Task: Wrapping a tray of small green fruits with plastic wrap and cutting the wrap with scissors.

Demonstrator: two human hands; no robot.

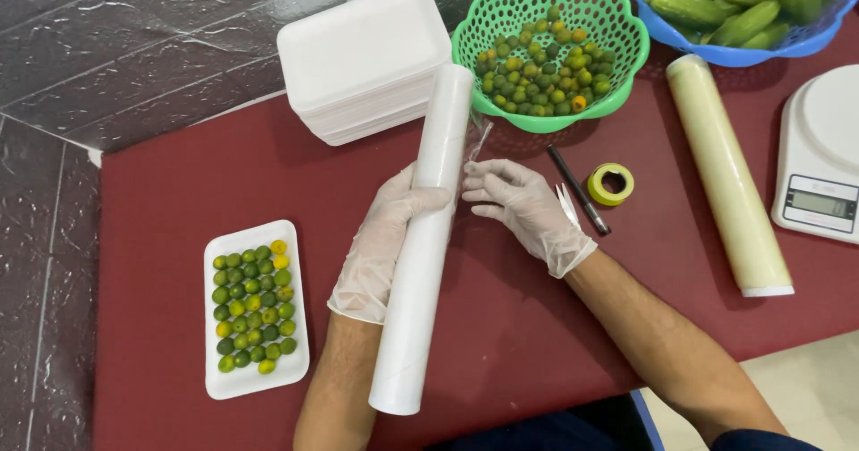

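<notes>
Now | left hand (386, 227) grips film roll (422, 236) | right hand (523, 202) pinches film edge (476, 142)

The room is brightly and evenly lit from above, so colours read true and the shadows stay soft and short, the plainest ones lying just under the white roll (420, 245) and beside the stack of foam trays (362, 57). Glare breaks in crinkled white streaks across the dark glossy wall covering (116, 48) at upper left, and the gloved hands shine faintly. Focus is sharp across the red table (161, 191), with only slight bending of straight lines towards the edges.
</notes>
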